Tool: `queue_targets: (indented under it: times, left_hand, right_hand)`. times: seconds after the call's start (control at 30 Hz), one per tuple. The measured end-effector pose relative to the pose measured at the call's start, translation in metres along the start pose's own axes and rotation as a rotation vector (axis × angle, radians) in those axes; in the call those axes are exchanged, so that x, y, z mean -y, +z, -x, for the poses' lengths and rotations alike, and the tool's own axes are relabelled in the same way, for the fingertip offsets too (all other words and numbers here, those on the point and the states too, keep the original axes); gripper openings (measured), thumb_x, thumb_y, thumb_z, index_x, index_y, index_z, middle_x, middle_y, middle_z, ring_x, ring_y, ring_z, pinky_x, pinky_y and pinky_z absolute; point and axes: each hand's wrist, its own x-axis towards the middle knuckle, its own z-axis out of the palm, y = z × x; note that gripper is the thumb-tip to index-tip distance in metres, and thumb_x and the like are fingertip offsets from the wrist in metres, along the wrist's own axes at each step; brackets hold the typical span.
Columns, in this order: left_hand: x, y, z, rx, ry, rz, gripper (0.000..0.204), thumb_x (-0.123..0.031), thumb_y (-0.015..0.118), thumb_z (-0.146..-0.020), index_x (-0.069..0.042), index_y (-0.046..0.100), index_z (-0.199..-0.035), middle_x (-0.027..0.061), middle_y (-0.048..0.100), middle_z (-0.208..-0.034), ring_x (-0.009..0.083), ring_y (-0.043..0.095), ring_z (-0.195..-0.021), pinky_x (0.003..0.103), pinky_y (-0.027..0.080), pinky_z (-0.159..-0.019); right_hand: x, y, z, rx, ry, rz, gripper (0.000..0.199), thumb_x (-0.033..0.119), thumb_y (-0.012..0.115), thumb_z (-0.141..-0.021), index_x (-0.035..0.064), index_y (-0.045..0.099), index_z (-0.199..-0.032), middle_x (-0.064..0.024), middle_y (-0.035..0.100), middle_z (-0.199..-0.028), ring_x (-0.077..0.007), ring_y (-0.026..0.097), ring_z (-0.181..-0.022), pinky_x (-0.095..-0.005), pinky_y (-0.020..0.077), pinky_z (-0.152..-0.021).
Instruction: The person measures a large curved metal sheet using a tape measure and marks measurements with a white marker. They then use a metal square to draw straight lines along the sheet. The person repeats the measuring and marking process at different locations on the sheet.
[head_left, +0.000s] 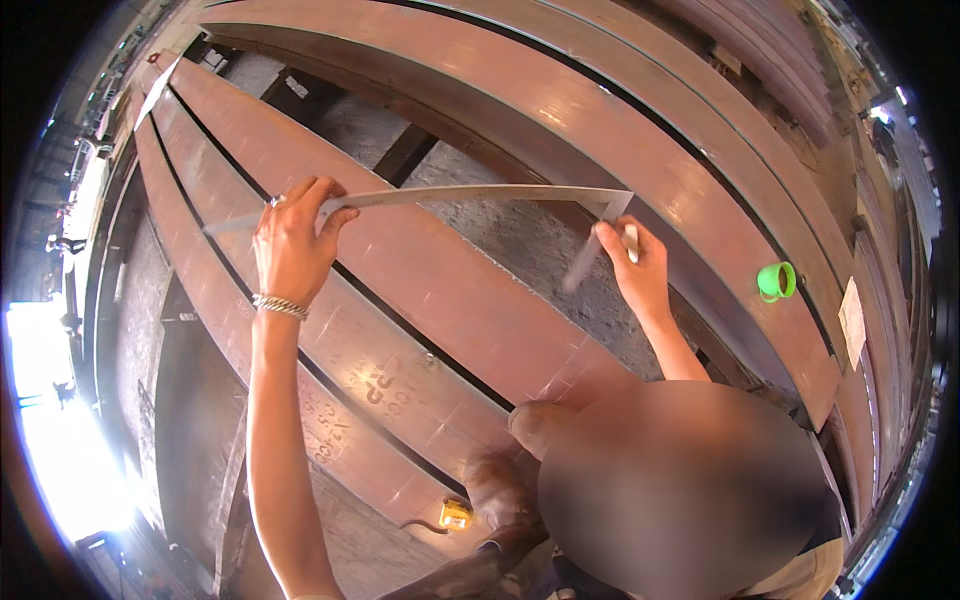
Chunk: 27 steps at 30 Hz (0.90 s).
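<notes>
A long L-shaped steel square (470, 193) spans the gap between two groups of reddish-brown steel beams or plates. My left hand (300, 240), with a chain bracelet at the wrist, grips its long blade above the left-hand strips (400, 300). Near the corner, my right hand (637, 262) is closed on the short leg (590, 255), which looks smeared by motion. A small white stick (632, 243), like chalk, is tucked between the right fingers. A blurred patch hides part of my right forearm.
A green cup-like holder (775, 282) sits on the right-hand beam (700, 190). Below, a yellow tape measure (455, 515) lies beside my boots (495, 485). Dark slots run between the strips, which carry chalk marks. A white sheet (155, 95) lies at the far left end.
</notes>
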Motion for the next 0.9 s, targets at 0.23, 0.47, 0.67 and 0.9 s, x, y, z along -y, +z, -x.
queue_targets:
  times: [0.23, 0.47, 0.67, 0.9]
  left_hand:
    - [-0.061, -0.003, 0.033, 0.068, -0.24, 0.191, 0.016, -0.025, 0.071, -0.094, -0.019, 0.063, -0.106, 0.0015, 0.072, -0.076, 0.0255, 0.071, -0.068, 0.04, 0.05, -0.061]
    - [-0.152, 0.028, 0.064, 0.185, -0.685, 0.693, 0.034, -0.036, 0.053, -0.107, -0.012, 0.048, -0.131, 0.0208, 0.071, -0.084, 0.0377, 0.071, -0.073, 0.051, 0.051, -0.068]
    - [-0.176, 0.035, 0.082, 0.154, -0.557, 0.763, 0.028, -0.028, 0.055, -0.105, -0.01, 0.055, -0.127, 0.0157, 0.069, -0.097, 0.0292, 0.07, -0.08, 0.046, 0.053, -0.072]
    - [-0.182, 0.051, 0.101, 0.119, -0.526, 0.529, 0.031, -0.021, 0.06, -0.099, -0.008, 0.055, -0.127, 0.0231, 0.062, -0.109, 0.0435, 0.069, -0.088, 0.055, 0.055, -0.073]
  right_hand:
    - [0.026, 0.001, 0.002, -0.189, -0.032, -0.27, 0.03, 0.033, 0.059, -0.107, 0.0052, 0.07, -0.107, 0.0002, 0.063, -0.079, -0.0057, 0.049, -0.066, -0.0256, 0.0361, -0.056]
    - [0.088, 0.048, 0.049, 0.269, -0.051, -0.613, 0.039, 0.033, 0.043, -0.112, 0.0047, 0.06, -0.133, -0.0042, 0.067, -0.096, -0.0082, 0.056, -0.078, -0.0226, 0.0465, -0.066]
    - [0.101, 0.056, 0.052, 0.451, 0.055, -0.733, 0.046, 0.034, 0.041, -0.113, 0.0079, 0.051, -0.15, -0.0073, 0.066, -0.112, -0.0142, 0.064, -0.102, -0.0279, 0.0526, -0.09]
    - [0.086, 0.07, 0.058, 0.587, 0.022, -0.726, 0.048, 0.035, 0.042, -0.113, 0.0062, 0.052, -0.149, -0.0081, 0.062, -0.133, -0.0195, 0.059, -0.121, -0.0344, 0.044, -0.109]
